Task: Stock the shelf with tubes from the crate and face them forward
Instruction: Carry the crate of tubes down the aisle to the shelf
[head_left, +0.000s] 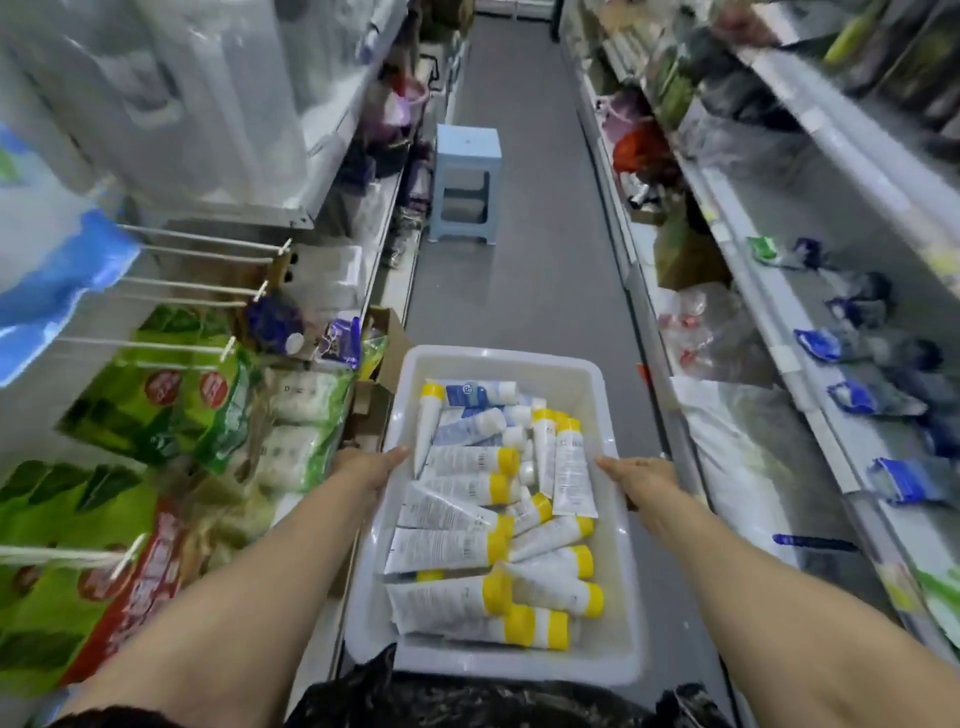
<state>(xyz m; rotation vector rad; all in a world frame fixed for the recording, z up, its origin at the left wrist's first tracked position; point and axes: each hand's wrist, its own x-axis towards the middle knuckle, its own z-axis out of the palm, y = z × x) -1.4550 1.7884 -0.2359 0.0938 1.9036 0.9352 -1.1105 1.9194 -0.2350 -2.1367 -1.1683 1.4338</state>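
A white plastic crate (618, 597) is carried in front of me, low in the aisle. It holds several white tubes with yellow caps (452, 545) lying in a loose pile, plus a few white-and-blue tubes (480, 393) near its far end. My left hand (366, 467) grips the crate's left rim, thumb over the edge. On the opposite rim my right hand (641, 475) holds on the same way, its fingers hidden under the crate.
Shelves line both sides of a narrow grey aisle. A light blue stool (465, 182) stands in the middle ahead. Green packets (156, 400) hang on pegs at the left. Blue packets (852, 395) lie on the right shelf. Cardboard boxes (379, 364) sit by the left shelf.
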